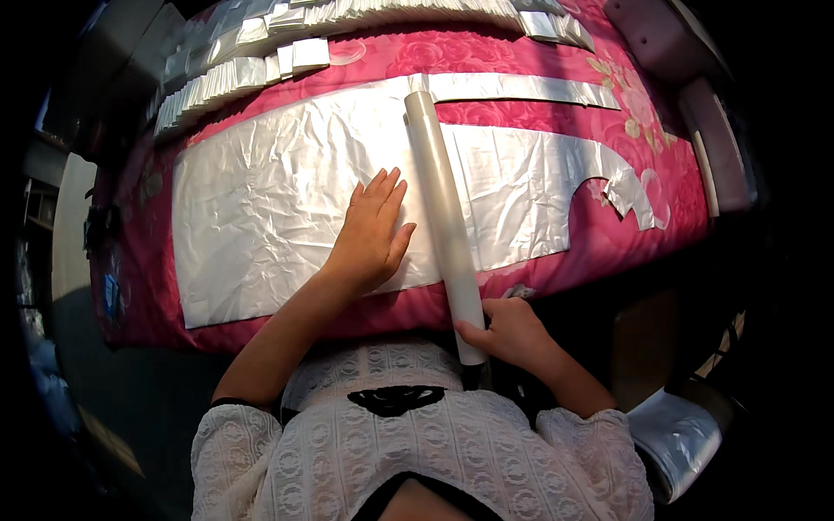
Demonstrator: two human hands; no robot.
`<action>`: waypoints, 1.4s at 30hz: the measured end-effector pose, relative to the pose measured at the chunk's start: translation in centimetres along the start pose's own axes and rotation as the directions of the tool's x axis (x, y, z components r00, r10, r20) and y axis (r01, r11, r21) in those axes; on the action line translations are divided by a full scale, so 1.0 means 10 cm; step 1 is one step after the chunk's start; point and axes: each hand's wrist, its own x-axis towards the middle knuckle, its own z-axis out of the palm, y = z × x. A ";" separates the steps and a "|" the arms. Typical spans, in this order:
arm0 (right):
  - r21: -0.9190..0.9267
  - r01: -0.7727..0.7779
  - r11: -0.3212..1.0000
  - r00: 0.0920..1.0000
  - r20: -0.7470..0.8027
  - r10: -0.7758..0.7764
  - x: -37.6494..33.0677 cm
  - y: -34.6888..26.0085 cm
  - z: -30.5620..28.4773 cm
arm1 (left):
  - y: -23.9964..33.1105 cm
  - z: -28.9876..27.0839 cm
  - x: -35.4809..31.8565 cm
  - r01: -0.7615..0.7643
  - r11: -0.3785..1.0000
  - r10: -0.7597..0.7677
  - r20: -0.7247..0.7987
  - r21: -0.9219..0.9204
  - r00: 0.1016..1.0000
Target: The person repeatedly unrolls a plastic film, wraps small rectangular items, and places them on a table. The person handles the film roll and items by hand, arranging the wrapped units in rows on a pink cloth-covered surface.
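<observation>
A crinkled white plastic sheet lies flat across a pink cloth with a rose pattern. My left hand rests palm down on it, fingers stretched out and thumb apart. Just to the right, a long pale roller tube lies across the sheet, its near end sticking out past the table edge. Around that near end my right hand is closed. Right of the tube the sheet material continues as a cut piece with a curved strip at its right end. A narrow white strip runs along its far side.
Long rows of small folded white packets stand along the far edge of the pink-covered table. A pinkish box-like object sits at the far right. Silvery-white sheeting hangs low at my right, beside my elbow.
</observation>
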 end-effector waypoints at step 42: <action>0.209 0.801 0.561 0.585 -0.470 -0.661 1.41 -1.57 -0.77 | 0.01 0.35 0.16 -0.017 0.972 -0.016 0.136 0.236 0.991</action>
